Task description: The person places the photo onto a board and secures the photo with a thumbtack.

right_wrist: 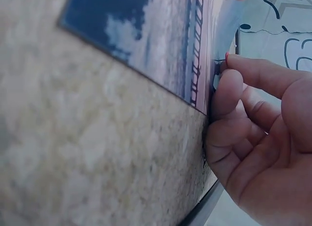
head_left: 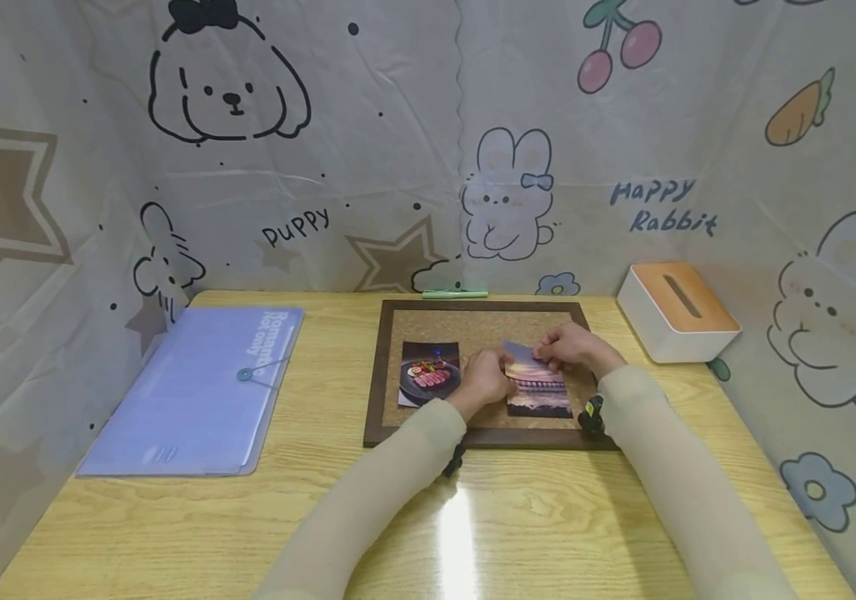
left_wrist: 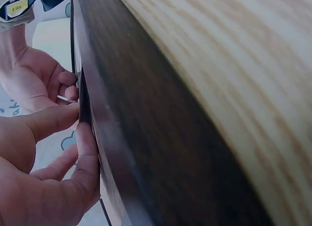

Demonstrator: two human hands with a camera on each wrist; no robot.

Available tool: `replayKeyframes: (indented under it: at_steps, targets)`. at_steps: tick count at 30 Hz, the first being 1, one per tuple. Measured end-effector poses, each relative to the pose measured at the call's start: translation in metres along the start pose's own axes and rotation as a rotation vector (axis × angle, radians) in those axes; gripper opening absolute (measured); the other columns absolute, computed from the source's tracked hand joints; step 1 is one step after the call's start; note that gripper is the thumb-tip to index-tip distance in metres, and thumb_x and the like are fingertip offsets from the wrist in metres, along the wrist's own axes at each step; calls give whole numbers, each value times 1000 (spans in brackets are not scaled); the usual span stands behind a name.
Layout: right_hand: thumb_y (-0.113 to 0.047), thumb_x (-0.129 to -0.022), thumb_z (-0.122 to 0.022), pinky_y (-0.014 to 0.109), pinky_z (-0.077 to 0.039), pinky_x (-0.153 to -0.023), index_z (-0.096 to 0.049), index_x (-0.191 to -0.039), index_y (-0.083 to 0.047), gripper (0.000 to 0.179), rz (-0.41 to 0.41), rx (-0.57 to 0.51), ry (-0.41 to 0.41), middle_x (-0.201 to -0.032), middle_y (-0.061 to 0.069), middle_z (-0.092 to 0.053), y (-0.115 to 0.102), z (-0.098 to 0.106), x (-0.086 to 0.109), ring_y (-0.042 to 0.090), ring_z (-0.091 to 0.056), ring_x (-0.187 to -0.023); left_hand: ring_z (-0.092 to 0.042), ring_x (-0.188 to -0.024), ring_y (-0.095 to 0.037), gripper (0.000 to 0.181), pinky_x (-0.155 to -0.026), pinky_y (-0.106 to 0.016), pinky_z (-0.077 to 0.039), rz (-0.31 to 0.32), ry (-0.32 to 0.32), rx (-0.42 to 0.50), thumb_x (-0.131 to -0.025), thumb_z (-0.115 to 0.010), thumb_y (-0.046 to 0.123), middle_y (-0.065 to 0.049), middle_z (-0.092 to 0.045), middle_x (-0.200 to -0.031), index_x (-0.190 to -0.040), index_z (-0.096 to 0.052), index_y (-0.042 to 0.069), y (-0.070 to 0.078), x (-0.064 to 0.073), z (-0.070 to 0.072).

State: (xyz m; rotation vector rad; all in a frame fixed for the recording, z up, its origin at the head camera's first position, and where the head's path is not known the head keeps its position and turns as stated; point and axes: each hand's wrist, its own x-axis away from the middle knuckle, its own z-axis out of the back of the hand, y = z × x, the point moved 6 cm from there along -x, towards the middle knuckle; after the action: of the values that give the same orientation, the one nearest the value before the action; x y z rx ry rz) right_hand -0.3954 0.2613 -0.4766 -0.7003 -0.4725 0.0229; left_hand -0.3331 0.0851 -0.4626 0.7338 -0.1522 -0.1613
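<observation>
A framed corkboard (head_left: 484, 437) lies on the table. On its right half is a photo (head_left: 540, 404) of a pink and purple sky with an arched bridge over water. My left hand (head_left: 486, 377) holds this photo by its left edge, fingertips close over the cork. Between the thumb and index finger of my right hand (head_left: 573, 346) is a red-headed push pin (right_wrist: 226, 56), its thin needle directed at the photo's upper part. To the left, a photo of a plate of food (head_left: 428, 375) lies on the cork, with a small blue pin head (head_left: 438, 352) near its top.
A bluish translucent document folder (head_left: 172, 392) with a string button lies at the table's left. At the back right stands a white tissue box (head_left: 678, 321) with an orange top. A green pen (head_left: 455, 294) lies behind the corkboard. Printed curtains enclose the table.
</observation>
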Motion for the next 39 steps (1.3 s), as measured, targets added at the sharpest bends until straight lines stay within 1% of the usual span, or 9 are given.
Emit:
replayKeyframes:
  at_steps: [6, 11, 18, 21, 24, 28, 30, 35, 39]
  targets:
    - [-21, -99, -63, 24, -43, -61, -68, -102, -5, 18, -12, 35, 3, -71, -3, -62, -2, -1, 1, 10, -59, -66, -62, -113, -22, 50, -102, -37, -47, 3, 2, -15, -75, -85, 13, -3, -72, -112, -123, -70, 15, 0, 0, 0]
    - [-20, -98, -63, 23, -42, -60, -68, -100, -4, 16, -6, 68, 10, -69, -2, -63, -5, -2, 1, 10, -59, -65, -61, -117, -23, 48, -104, -37, -46, 8, -1, -32, -76, -85, 15, -3, -71, -118, -122, -70, 15, -1, 0, 0]
    - [-18, -98, -62, 23, -42, -59, -67, -96, -5, 14, -28, 57, 7, -68, -2, -61, -3, -3, -1, 10, -57, -63, -60, -124, -26, 50, -108, -39, -45, -15, -5, -54, -76, -85, 15, -3, -70, -126, -124, -70, 14, 0, 0, 0]
    - [-18, -98, -62, 23, -42, -59, -67, -97, -5, 14, -8, 53, 14, -69, -2, -62, -1, -3, -2, 10, -57, -64, -60, -125, -25, 49, -109, -38, -44, -17, -4, -48, -77, -85, 16, -4, -70, -126, -124, -70, 12, -1, -1, 1]
    - [-19, -98, -63, 23, -44, -60, -66, -102, -3, 17, 33, 40, 24, -71, -2, -64, 0, -2, -1, 9, -59, -65, -60, -125, -25, 48, -110, -35, -44, -18, -8, -36, -79, -84, 18, -5, -70, -126, -124, -70, 10, -2, -1, 1]
    - [-17, -97, -63, 23, -47, -60, -66, -108, 1, 21, 82, 5, 12, -75, 0, -67, 2, -2, 1, 10, -62, -67, -59, -126, -25, 48, -111, -34, -44, -26, -19, -20, -81, -83, 19, -7, -69, -128, -126, -69, 7, -4, -1, 2]
    - [-15, -97, -63, 24, -48, -60, -66, -110, 1, 21, 87, -15, 4, -78, 1, -68, 3, -1, 1, 10, -63, -69, -60, -126, -25, 49, -111, -34, -44, -33, -23, -12, -82, -83, 20, -7, -69, -129, -126, -69, 7, -5, 0, 2]
    - [-15, -97, -62, 25, -52, -63, -67, -114, 0, 24, 87, -55, 8, -91, 7, -72, 5, 6, 6, 12, -65, -74, -64, -119, -24, 47, -105, -33, -48, -54, -31, 9, -83, -82, 21, -8, -72, -123, -125, -69, 6, -6, 1, 4]
    - [-16, -98, -60, 28, -54, -67, -65, -117, 1, 26, 107, -53, 23, -102, 13, -70, 1, 14, 15, 15, -66, -79, -66, -108, -23, 43, -94, -32, -53, -69, -45, 61, -83, -80, 17, -10, -72, -114, -123, -70, 4, -8, 3, 9]
